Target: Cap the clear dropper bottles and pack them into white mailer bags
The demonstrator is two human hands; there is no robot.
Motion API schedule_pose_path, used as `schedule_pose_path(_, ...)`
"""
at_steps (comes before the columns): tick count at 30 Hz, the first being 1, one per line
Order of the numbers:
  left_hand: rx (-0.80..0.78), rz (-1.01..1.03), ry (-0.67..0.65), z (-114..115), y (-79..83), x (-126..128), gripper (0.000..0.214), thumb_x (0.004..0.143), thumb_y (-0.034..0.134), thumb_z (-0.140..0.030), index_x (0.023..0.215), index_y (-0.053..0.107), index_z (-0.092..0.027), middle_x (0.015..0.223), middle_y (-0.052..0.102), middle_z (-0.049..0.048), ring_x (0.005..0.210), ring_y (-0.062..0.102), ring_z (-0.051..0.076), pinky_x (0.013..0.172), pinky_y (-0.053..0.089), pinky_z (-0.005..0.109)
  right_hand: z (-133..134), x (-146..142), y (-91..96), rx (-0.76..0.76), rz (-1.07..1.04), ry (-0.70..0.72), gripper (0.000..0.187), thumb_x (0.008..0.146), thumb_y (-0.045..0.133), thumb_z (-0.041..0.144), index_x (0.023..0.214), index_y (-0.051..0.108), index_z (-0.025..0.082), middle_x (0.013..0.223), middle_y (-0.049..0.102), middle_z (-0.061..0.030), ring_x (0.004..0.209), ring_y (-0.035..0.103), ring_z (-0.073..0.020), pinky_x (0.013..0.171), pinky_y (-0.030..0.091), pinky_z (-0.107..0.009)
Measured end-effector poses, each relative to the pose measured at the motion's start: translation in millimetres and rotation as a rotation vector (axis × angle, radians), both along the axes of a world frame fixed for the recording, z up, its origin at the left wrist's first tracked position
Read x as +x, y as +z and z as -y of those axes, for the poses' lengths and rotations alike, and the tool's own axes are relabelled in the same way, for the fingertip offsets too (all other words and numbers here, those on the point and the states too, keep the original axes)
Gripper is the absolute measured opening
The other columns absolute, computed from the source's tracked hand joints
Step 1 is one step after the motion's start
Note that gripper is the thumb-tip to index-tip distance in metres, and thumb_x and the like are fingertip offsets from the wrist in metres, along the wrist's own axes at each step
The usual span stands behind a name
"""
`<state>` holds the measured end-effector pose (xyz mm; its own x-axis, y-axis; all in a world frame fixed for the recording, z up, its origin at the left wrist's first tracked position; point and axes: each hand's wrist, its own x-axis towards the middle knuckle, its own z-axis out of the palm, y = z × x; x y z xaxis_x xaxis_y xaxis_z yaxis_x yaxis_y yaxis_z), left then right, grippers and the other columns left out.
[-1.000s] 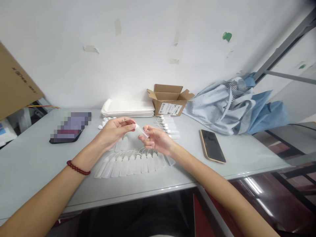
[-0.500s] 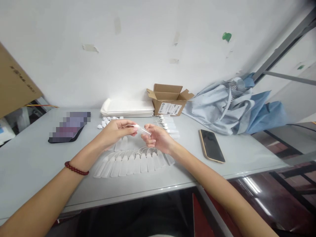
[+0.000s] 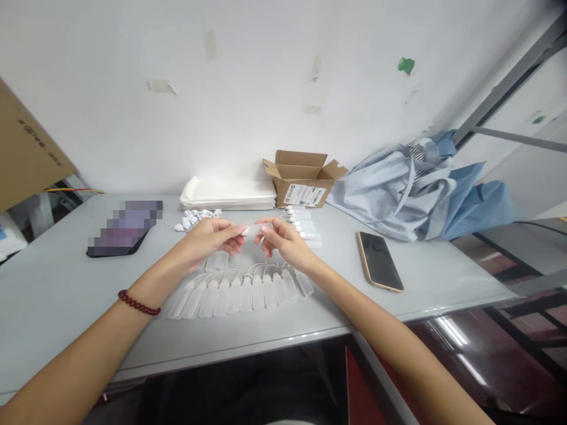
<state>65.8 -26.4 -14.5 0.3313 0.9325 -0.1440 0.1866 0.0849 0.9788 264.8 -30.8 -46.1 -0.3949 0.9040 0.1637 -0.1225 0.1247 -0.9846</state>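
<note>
A small translucent plastic bottle (image 3: pixel 252 230) lies level between my two hands above the table. Its capped end is pinched between the thumb and fingers of my left hand (image 3: pixel 212 239). Thumb and forefinger of my right hand (image 3: pixel 286 241) are closed on the other end. Below them, a row of similar flat bottles (image 3: pixel 246 294) with white necks and thin looped cords is fanned out. A few bottles without visible cords (image 3: pixel 217 260) lie partly hidden behind my left hand. White caps (image 3: pixel 192 218) are piled beyond it, and more corded bottles (image 3: pixel 305 225) sit beyond my right hand.
White flat packets (image 3: pixel 230 193) are stacked by the wall beside an open cardboard box (image 3: pixel 303 183). A phone (image 3: pixel 380 261) lies on the right, with a light blue cloth bag (image 3: pixel 394 195) behind it. A blurred-out dark object (image 3: pixel 126 229) is on the left.
My right hand has turned and its fingers have closed over the bottle's far end. The bottle has swung from slanting to nearly level. My left hand keeps its pinch.
</note>
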Motion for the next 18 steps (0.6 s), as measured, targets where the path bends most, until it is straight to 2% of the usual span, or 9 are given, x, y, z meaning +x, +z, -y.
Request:
schedule_pose_path(5,0.032,-0.024,-0.038,0.8,0.1,-1.4,0.028,0.072,0.074,-0.043,0.069,0.071,-0.016,0.072,0.070,0.0072,0.064,0.065,0.018,0.063,0.053,0.032,1.5,-0.8,1.0,0.049,0.042,-0.038,0.035,0.083,0.058,0.048,0.099,0.055,0.017,0.071,0.061,0.0020,0.048,0.048,-0.0070,0.047,0.040,-0.023)
schedule_pose_path(10,0.263,-0.097,-0.003,2.6,-3.6,0.7,0.024,0.074,0.073,-0.039,0.083,0.071,-0.017,0.079,0.072,0.0056,0.077,0.066,0.020,0.079,0.054,0.035,1.9,-0.7,0.3,0.049,0.065,-0.102,0.033,0.084,0.056,0.050,0.086,0.054,0.017,0.062,0.055,0.0039,0.045,0.044,-0.0074,0.047,0.037,-0.024)
schedule_pose_path(14,0.447,-0.114,0.037,5.0,-5.7,4.7,0.021,0.071,0.075,-0.036,0.080,0.069,-0.018,0.092,0.069,0.0053,0.091,0.064,0.021,0.085,0.052,0.035,0.3,1.1,0.5,-0.017,0.066,-0.078,0.038,0.083,0.056,0.054,0.074,0.052,0.018,0.060,0.054,0.0031,0.046,0.045,-0.0080,0.048,0.037,-0.025)
schedule_pose_path(16,0.435,-0.110,0.021,5.4,-5.1,5.7,0.022,0.072,0.074,-0.037,0.083,0.069,-0.018,0.094,0.069,0.0052,0.093,0.064,0.021,0.085,0.053,0.035,0.2,1.7,2.2,-0.032,0.033,-0.063,0.039,0.080,0.058,0.056,0.080,0.054,0.018,0.062,0.055,0.0029,0.047,0.047,-0.0091,0.048,0.038,-0.026)
schedule_pose_path(18,0.325,-0.102,-0.012,5.4,-3.8,5.9,0.026,0.076,0.070,-0.042,0.086,0.070,-0.018,0.090,0.070,0.0058,0.087,0.065,0.021,0.080,0.054,0.035,0.7,1.7,4.2,-0.031,0.004,-0.051,0.041,0.079,0.060,0.057,0.088,0.056,0.018,0.064,0.057,0.0023,0.049,0.048,-0.0099,0.049,0.040,-0.026)
